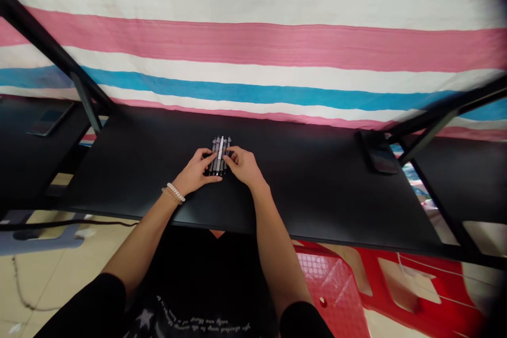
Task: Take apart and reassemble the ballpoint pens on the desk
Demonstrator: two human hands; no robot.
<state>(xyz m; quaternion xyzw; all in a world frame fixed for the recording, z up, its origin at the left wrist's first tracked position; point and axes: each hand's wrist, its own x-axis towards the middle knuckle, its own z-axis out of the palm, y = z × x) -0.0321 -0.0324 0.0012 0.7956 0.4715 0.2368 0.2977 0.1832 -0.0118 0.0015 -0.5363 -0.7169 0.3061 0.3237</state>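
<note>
Several slim pens (216, 162) lie side by side in a row on the black table, tips pointing away from me. Most look clear or dark grey, and a white pen (221, 149) lies on top or in the middle. My left hand (198, 170) is curled round the left side of the row, its fingers on the pens and its thumb by their near ends. On the other side, my right hand (243, 165) has thumb and forefinger pinched at the right edge of the row. The fingertips partly cover the pens.
The black table (317, 190) has slanted metal legs at both ends. A phone (380, 153) lies at its right end, and a flat dark device (50, 119) on the neighbouring left table. A striped sheet (253, 42) hangs behind. Red plastic stools (332, 285) stand below right.
</note>
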